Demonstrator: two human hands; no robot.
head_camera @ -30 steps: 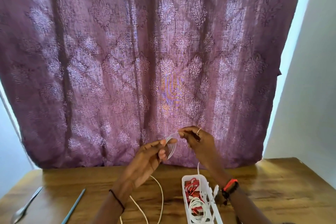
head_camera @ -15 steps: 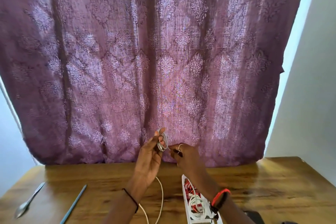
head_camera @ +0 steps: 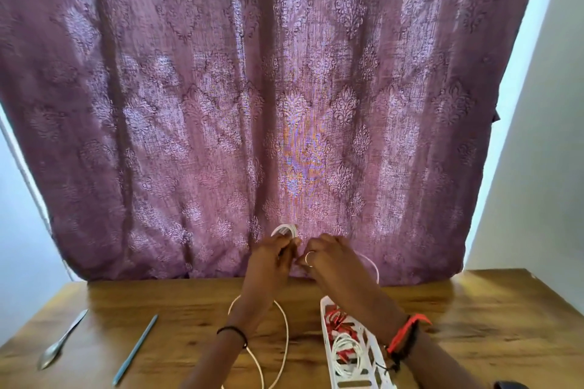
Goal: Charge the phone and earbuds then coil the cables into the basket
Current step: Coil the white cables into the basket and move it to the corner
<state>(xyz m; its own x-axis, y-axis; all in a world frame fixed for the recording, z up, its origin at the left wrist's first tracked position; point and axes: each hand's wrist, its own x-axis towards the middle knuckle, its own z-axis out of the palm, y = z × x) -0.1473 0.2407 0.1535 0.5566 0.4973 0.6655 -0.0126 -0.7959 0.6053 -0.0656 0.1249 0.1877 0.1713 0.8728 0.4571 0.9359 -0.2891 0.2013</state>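
Thin white cable coil [head_camera: 284, 229] gripped by curled left hand [head_camera: 274, 257] | its strand [head_camera: 374, 265] pinched by right hand [head_camera: 328, 257] | slotted white plastic basket [head_camera: 328, 344] set on glossy wooden counter [head_camera: 474, 325]

Soft daylight glowing through the curtain [head_camera: 284, 104], moiré shimmer mid-fabric, wide-angle bending at edges.

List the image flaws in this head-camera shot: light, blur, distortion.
Head view: daylight shines through the curtain, with a rainbow moiré patch near its centre; the left hand and right hand, holding the white cable, are softly motion-blurred; the wide lens bows the curtain's edges; the table shows mild sheen.
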